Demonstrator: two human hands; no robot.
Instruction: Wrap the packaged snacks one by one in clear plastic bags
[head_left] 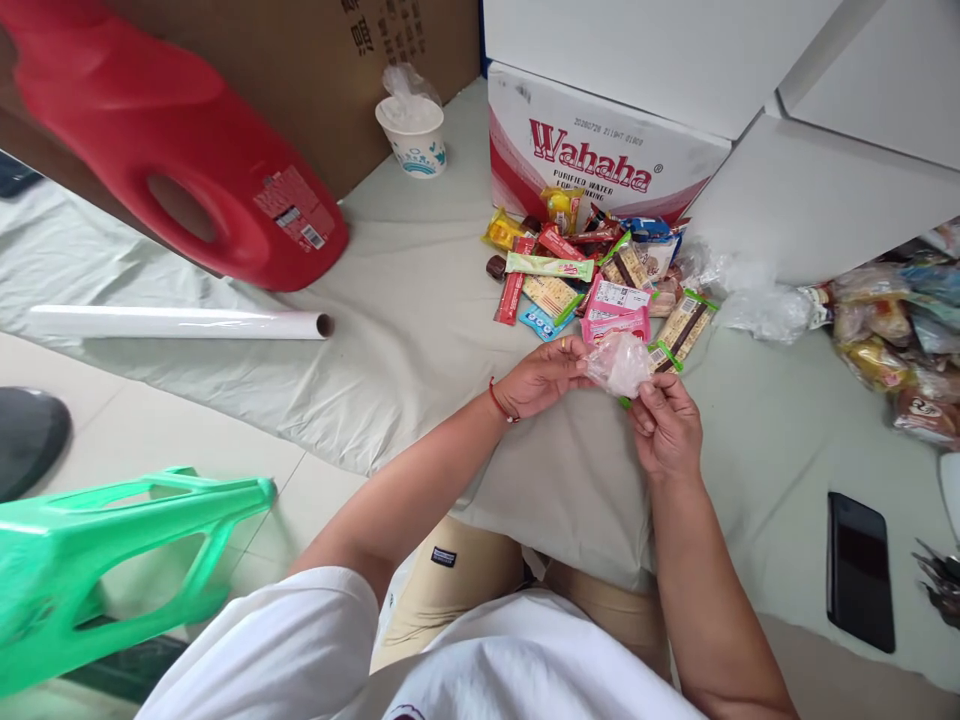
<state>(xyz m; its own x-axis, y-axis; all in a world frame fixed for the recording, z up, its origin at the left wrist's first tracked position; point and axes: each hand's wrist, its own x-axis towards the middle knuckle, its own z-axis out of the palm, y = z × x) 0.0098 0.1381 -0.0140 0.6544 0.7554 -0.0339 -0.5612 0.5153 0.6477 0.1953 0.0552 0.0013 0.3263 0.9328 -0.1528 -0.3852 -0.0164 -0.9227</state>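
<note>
Both hands hold a small clear plastic bag (619,364) above the grey cloth (420,300). My left hand (541,377), with a red string on its wrist, pinches the bag's left edge. My right hand (663,425) grips the bag's lower right side. Just beyond the bag lies a pile of wrapped snacks (592,270): red, green, pink, yellow and blue packets. A pink packet (616,310) lies nearest to the bag.
A Wahaha carton (592,150) stands behind the snacks. A red jug (180,160), a paper cup (414,135) and a white roll (172,323) lie to the left. More bagged snacks (896,330) and a black phone (860,570) are on the right. A green stool (112,560) is near left.
</note>
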